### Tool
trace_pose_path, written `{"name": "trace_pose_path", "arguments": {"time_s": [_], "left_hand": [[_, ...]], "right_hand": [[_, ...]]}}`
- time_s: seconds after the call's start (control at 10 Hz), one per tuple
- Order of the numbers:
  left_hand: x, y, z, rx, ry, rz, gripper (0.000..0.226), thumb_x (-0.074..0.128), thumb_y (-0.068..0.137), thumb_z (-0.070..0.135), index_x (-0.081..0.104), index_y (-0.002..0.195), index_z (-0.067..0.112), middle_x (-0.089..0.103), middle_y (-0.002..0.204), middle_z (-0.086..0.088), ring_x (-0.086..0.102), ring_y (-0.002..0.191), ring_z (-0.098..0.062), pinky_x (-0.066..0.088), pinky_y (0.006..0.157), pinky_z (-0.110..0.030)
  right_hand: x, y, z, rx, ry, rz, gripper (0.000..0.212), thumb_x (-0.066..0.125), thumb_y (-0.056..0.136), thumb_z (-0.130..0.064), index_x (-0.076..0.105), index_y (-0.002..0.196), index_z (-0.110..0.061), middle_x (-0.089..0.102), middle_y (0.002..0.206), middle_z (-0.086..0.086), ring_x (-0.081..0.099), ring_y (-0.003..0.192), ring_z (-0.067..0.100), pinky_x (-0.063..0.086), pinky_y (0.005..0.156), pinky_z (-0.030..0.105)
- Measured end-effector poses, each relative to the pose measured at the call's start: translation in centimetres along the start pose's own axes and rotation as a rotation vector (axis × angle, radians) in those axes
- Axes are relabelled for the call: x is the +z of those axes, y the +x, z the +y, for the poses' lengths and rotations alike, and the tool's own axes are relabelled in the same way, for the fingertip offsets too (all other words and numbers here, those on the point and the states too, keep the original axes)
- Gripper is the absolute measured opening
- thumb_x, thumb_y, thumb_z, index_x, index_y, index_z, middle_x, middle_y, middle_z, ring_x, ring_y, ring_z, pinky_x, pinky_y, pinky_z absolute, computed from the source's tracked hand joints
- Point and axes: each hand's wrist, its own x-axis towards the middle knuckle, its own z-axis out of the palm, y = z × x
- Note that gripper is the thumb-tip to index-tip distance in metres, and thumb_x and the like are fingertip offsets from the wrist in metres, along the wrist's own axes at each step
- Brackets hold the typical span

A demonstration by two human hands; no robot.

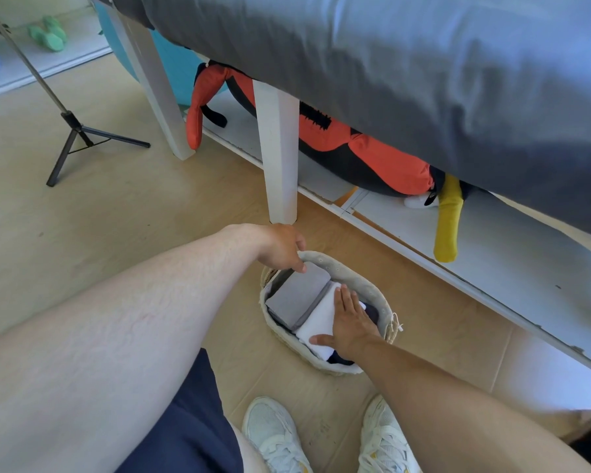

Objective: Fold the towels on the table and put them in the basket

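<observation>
A small oval woven basket (379, 295) sits on the floor in front of my feet. Inside it lie a folded grey towel (297, 298) on the left and a folded white towel (318, 319) beside it, with something dark beneath at the near end. My left hand (282, 249) is at the basket's far rim, its fingertips touching the far corner of the grey towel. My right hand (350, 322) lies flat, palm down, fingers spread, on the white towel.
A table covered with a grey cloth (423, 80) overhangs at the top, its white leg (280, 155) just beyond the basket. Red, black and yellow soft items (382, 158) lie under it. A tripod (72, 131) stands at left. My white shoes (273, 435) are below.
</observation>
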Motion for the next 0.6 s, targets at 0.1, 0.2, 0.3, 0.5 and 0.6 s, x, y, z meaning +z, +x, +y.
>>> {"name": "trace_pose_path", "arguments": {"time_s": [0.1, 0.2, 0.3, 0.5, 0.6], "left_hand": [[0.0, 0.0, 0.3, 0.005, -0.011, 0.001, 0.058, 0.064, 0.096, 0.041, 0.043, 0.147, 0.024, 0.054, 0.142, 0.001, 0.052, 0.127, -0.020, 0.043, 0.106, -0.035], [-0.1, 0.0, 0.4, 0.005, -0.011, 0.005, 0.057, 0.064, 0.096, 0.041, 0.044, 0.146, 0.024, 0.054, 0.141, 0.001, 0.053, 0.127, -0.020, 0.044, 0.106, -0.035], [-0.2, -0.3, 0.6, 0.010, -0.022, 0.017, 0.057, 0.065, 0.095, 0.040, 0.045, 0.146, 0.025, 0.054, 0.142, 0.002, 0.052, 0.127, -0.020, 0.044, 0.106, -0.035], [-0.2, -1.2, 1.4, 0.030, -0.010, 0.037, 0.058, 0.065, 0.094, 0.043, 0.045, 0.146, 0.026, 0.056, 0.141, 0.003, 0.054, 0.126, -0.020, 0.044, 0.105, -0.034], [-0.2, -1.8, 2.1, 0.051, -0.036, 0.074, 0.056, 0.064, 0.095, 0.042, 0.045, 0.145, 0.025, 0.055, 0.142, 0.003, 0.054, 0.127, -0.021, 0.044, 0.105, -0.034]], "right_hand": [[-0.1, -0.2, 0.0, -0.007, 0.000, 0.032, 0.129, 0.061, 0.081, -0.073, -0.020, 0.156, -0.006, -0.021, 0.166, 0.009, -0.015, 0.154, 0.026, 0.000, 0.124, 0.041], [-0.1, -0.5, -0.1, -0.017, -0.004, 0.066, 0.126, 0.055, 0.081, -0.077, -0.018, 0.157, -0.006, -0.020, 0.166, 0.009, -0.015, 0.154, 0.024, 0.000, 0.124, 0.040], [-0.5, -0.8, -0.3, -0.016, 0.005, 0.100, 0.122, 0.053, 0.083, -0.076, -0.015, 0.158, -0.006, -0.017, 0.167, 0.007, -0.014, 0.154, 0.022, 0.000, 0.124, 0.040], [-1.3, -2.0, -0.1, 0.017, 0.019, 0.120, 0.115, 0.048, 0.087, -0.074, -0.012, 0.159, -0.007, -0.015, 0.168, 0.006, -0.013, 0.155, 0.021, 0.001, 0.125, 0.038], [-2.1, -2.9, 0.0, 0.044, 0.023, 0.133, 0.109, 0.046, 0.090, -0.072, -0.011, 0.159, -0.009, -0.014, 0.168, 0.005, -0.013, 0.155, 0.021, 0.001, 0.125, 0.039]]}}
